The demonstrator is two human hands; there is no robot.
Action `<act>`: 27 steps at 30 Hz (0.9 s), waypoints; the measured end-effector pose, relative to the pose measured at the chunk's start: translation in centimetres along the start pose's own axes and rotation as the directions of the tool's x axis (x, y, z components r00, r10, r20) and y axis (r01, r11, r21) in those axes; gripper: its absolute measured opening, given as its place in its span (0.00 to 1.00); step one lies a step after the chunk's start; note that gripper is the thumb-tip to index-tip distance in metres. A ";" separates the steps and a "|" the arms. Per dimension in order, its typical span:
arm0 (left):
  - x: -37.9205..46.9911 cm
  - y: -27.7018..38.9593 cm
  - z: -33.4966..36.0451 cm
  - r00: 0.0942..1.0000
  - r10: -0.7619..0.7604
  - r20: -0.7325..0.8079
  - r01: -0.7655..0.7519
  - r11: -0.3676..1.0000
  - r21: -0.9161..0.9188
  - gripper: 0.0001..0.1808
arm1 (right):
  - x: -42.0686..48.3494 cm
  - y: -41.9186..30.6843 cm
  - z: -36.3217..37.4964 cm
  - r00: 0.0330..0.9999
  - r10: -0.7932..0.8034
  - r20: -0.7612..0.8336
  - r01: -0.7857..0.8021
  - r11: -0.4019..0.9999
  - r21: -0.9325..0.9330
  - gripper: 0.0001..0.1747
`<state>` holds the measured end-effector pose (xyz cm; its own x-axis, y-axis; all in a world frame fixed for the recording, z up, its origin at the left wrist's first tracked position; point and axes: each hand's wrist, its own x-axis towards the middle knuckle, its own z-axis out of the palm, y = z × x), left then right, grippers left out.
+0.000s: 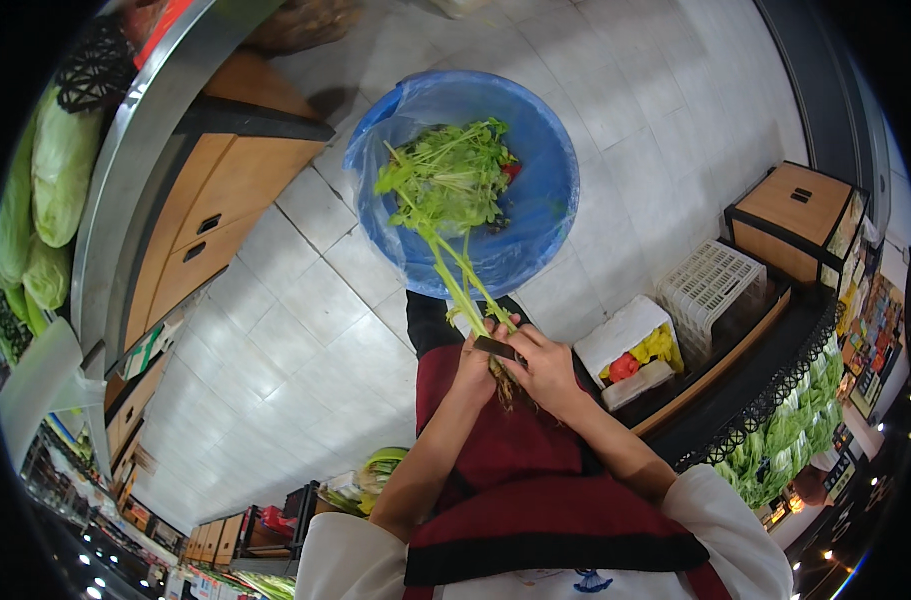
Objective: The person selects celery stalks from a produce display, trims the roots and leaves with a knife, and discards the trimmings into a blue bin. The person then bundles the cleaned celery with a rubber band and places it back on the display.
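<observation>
My left hand [479,367] is closed around the lower stalks of a bunch of leafy celery [454,277], whose roots [505,390] hang over my dark red apron [515,450]. At the base of those stalks, my right hand [549,371] holds a small dark flat blade [494,347] that lies across them. The celery's leafy tops reach out over a round blue bin [553,180] lined with clear plastic. Inside the bin lie loose green leaves and stems [455,165] with a small red piece [512,172].
Wooden cabinets [200,217] under a metal-edged counter with large pale green vegetables [65,172] stand at the left. To the right are a white foam box [605,345] with yellow and red items, an upturned white plastic crate [714,281] and a shelf of leafy greens [793,420].
</observation>
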<state>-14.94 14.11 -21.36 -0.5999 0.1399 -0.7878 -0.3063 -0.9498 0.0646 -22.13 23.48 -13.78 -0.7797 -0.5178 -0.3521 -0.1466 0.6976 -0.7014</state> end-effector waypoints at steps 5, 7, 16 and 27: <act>-0.3 0.4 -0.2 0.993 -0.056 -0.105 0.051 0.997 -0.051 0.06 | 0.1 -0.3 0.5 1.000 -0.002 -0.007 0.003 0.996 0.085 0.15; -0.6 0.6 -0.2 0.994 -0.057 -0.098 0.050 0.997 -0.066 0.06 | 0.3 -0.2 0.7 0.995 0.103 -0.009 -0.098 0.968 0.233 0.12; -0.9 1.4 2.6 0.991 -0.053 -0.121 0.052 0.999 -0.007 0.11 | 1.3 1.8 -0.2 0.707 0.517 0.482 -0.482 -0.147 0.864 0.07; -1.0 1.9 3.0 0.998 -0.054 0.033 0.049 0.990 0.129 0.10 | 0.6 2.9 -1.0 0.707 0.498 0.502 -0.537 -0.084 0.839 0.14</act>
<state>-17.09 13.00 -18.62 -0.6068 0.2001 -0.7693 -0.4279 -0.8978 0.1040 -23.66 25.73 -15.42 -0.3185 -0.2670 -0.9095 0.9420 -0.1964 -0.2722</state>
